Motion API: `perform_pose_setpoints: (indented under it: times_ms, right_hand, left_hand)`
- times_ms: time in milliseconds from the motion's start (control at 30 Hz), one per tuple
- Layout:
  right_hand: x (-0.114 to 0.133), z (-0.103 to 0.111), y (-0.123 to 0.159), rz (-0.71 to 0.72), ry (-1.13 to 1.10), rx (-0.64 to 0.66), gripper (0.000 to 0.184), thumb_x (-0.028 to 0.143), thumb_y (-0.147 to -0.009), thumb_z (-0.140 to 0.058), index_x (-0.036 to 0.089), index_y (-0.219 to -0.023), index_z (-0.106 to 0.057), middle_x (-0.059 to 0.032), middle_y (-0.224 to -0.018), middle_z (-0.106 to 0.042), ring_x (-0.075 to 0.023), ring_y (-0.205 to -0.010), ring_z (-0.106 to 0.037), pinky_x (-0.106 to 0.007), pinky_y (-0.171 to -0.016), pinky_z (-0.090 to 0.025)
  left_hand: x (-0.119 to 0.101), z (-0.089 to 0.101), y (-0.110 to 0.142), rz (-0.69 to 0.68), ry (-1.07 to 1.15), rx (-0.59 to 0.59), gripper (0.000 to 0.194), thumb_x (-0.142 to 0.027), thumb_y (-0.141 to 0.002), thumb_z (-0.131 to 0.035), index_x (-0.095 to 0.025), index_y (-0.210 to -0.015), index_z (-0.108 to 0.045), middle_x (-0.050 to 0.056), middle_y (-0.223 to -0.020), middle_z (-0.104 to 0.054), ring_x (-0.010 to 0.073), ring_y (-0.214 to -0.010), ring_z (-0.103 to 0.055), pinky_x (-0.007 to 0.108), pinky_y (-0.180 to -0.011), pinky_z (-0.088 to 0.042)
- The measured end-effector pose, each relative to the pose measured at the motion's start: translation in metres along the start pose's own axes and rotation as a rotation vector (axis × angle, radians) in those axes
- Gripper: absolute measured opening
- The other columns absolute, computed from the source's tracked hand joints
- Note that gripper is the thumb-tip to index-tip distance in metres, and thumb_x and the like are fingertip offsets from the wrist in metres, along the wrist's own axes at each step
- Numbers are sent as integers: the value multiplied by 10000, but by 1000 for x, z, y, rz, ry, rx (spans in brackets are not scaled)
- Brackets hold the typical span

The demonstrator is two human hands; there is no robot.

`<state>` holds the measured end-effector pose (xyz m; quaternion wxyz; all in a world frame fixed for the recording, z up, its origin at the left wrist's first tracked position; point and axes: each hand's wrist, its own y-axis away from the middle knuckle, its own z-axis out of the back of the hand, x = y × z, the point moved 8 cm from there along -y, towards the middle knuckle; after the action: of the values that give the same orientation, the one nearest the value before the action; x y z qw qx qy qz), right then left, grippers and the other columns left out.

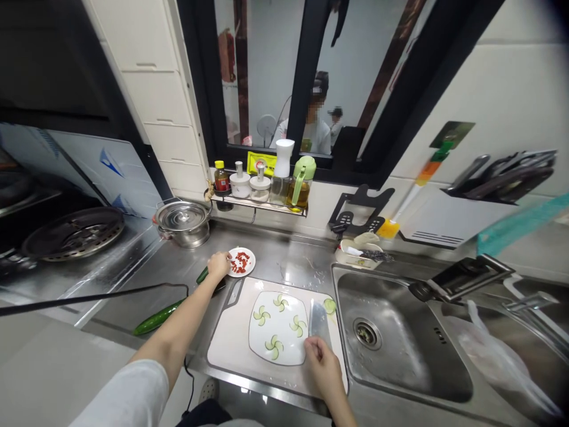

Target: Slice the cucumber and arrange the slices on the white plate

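Note:
My left hand (219,264) reaches to the left rim of a small white plate (242,275) of red bits that look like dried goji berries; its fingers close on the rim. My right hand (323,362) is closed in a pinch beside the larger white plate (262,340). Anything in its fingertips is too small to make out. A cleaver (318,320) lies flat just beyond that hand, its handle hidden. Pale green cucumber slices form several pinwheels, one of them a near pinwheel (274,346), on the large plate, which rests on a cutting board (231,341).
A whole cucumber (157,318) and a dark-handled item lie left of the board. Cucumber scraps (329,306) sit at its right edge. A steel sink (400,332) adjoins on the right. Behind stand a lidded pot (184,222) and a seasoning rack (267,205).

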<state>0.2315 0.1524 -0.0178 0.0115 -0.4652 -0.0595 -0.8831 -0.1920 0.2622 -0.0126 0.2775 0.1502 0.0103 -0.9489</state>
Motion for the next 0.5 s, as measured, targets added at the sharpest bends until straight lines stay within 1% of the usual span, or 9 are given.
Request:
perform_pose_setpoints:
  times_ms: [133, 267, 400, 500]
  right_hand:
    - [-3, 0, 1, -34, -8, 0, 414, 597, -736, -468, 216, -691, -623, 18, -511, -446, -175, -523, -476, -272, -535, -386]
    - [-3, -4, 2, -20, -24, 1, 410, 597, -741, -488, 215, -675, -621, 16, -514, -456, -171, -520, -478, -267, -532, -387]
    - [-4, -9, 3, -24, -11, 11, 414, 598, -750, -476, 216, -683, -621, 12, -520, -462, -173, -530, -475, -266, -535, -383]
    - [-5, -12, 3, -26, -5, 24, 403, 582, -759, -467, 215, -684, -613, 12, -533, -463, -173, -540, -475, -265, -542, -376]
  left_hand:
    - [-7, -11, -15, -37, -51, 36, 260, -277, -823, -516, -230, -962, -731, 146, -1092, -687, 286, -1061, -619, 375, -875, -452]
    - [-7, -19, -24, -39, -84, 54, 293, -288, -824, -496, -192, -974, -728, 184, -1096, -678, 317, -1070, -614, 410, -874, -455]
    - [-7, -26, -29, -37, -67, 69, 263, -290, -788, -533, -194, -936, -728, 176, -1099, -682, 307, -1070, -613, 403, -887, -452]
    - [-8, -29, -30, -22, -16, 73, 206, -274, -726, -594, -193, -863, -724, 166, -1095, -687, 308, -1064, -613, 397, -890, -448]
